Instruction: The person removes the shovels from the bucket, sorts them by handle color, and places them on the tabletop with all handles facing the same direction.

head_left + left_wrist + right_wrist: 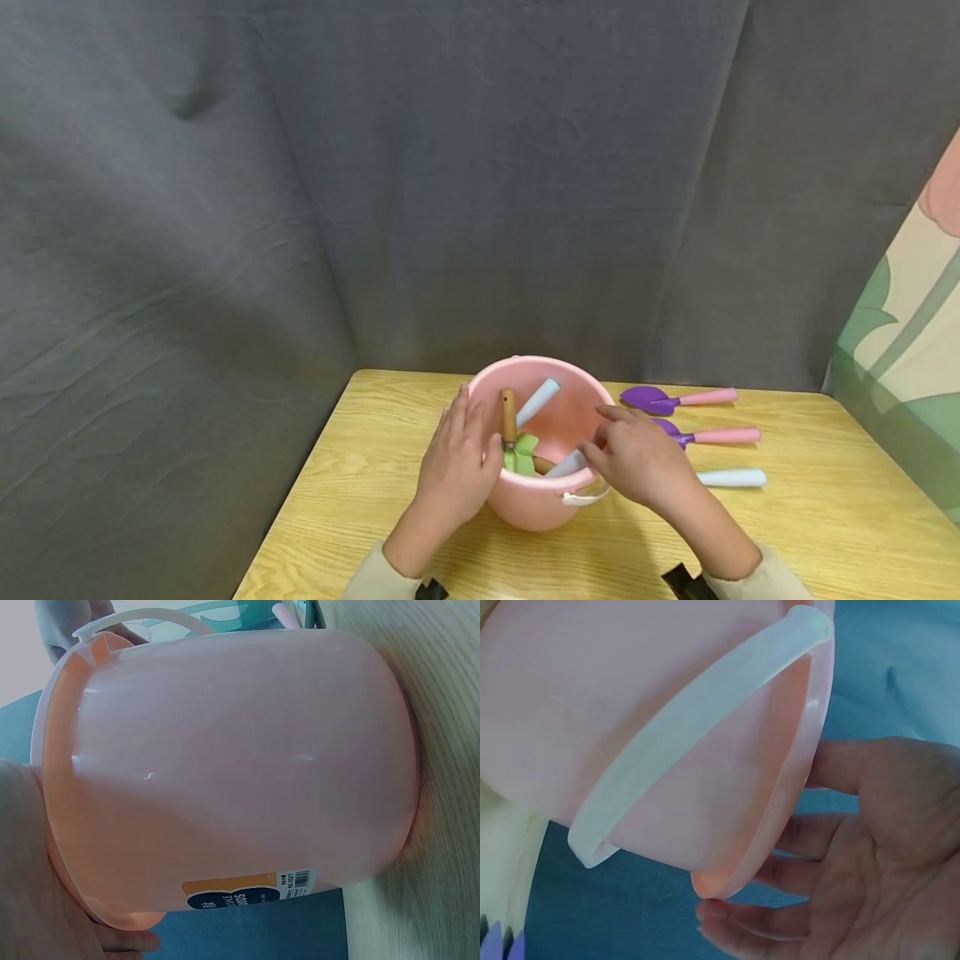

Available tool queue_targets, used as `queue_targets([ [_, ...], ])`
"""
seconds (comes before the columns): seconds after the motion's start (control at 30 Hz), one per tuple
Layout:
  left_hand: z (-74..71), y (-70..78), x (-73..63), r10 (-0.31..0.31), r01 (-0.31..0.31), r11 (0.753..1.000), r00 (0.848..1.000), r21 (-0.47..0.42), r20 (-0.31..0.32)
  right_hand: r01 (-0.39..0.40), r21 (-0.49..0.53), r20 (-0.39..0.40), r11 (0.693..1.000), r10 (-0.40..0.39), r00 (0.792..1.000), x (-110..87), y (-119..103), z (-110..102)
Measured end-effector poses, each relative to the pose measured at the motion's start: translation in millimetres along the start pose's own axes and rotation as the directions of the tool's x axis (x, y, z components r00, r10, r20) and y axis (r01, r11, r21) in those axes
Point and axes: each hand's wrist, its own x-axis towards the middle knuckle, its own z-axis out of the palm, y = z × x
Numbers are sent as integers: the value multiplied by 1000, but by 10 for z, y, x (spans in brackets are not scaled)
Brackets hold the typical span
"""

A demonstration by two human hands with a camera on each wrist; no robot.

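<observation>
A pink bucket (535,504) stands upright on the table, its white handle (587,498) hanging down on the right side. Inside it lean several hand tools: a wooden handle (509,417), a green blade (522,457) and two light blue handles (538,402). My left hand (457,467) rests along the left rim, fingers fairly straight. At the right rim is my right hand (641,454), its loosely bent fingers reaching over the edge by the nearer light blue handle. In the right wrist view the thumb and some fingertips (742,922) are at the rim, partly hidden behind it.
Right of the bucket lie two purple trowels with pink handles (708,397) and a tool with a light blue handle (733,477), partly covered by my right hand. Grey cloth (487,208) hangs behind the wooden table (337,500). A patterned panel (900,358) borders the right side.
</observation>
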Motion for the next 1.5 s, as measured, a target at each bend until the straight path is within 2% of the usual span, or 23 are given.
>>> queue_targets([
  [0.1,0,2,-3,3,-3,1000,1000,5,-4,30,32,-19,999,-29,999,-19,-3,2],
  [0.23,0,2,2,4,-4,1000,1000,14,-2,47,49,23,998,-48,999,-40,-22,9],
  [0.43,3,0,8,7,-7,1000,1000,22,-2,75,0,66,997,-75,995,-24,-39,2],
  [0.57,3,-4,6,12,-12,1000,1000,22,-6,105,-31,49,994,-104,993,-8,-43,-15],
  [0.7,9,-12,4,20,-20,1000,1000,24,-12,77,-39,36,996,-75,997,-1,-75,-3],
  [0.83,15,-15,-2,21,-21,999,1000,25,-11,71,-32,-19,997,-72,997,23,-115,47],
  [0.97,19,-13,-3,25,-24,999,999,23,-21,39,11,-72,999,-38,997,76,-149,106],
  [1.13,28,-13,-3,32,-31,999,999,14,-40,16,26,-87,1000,-14,996,134,-172,160],
  [1.33,21,-7,-4,21,-21,1000,999,8,-37,13,77,-43,997,-10,999,176,-201,201],
  [1.5,20,-7,-3,19,-18,1000,999,8,-29,82,186,-12,979,-81,997,209,-203,260],
])
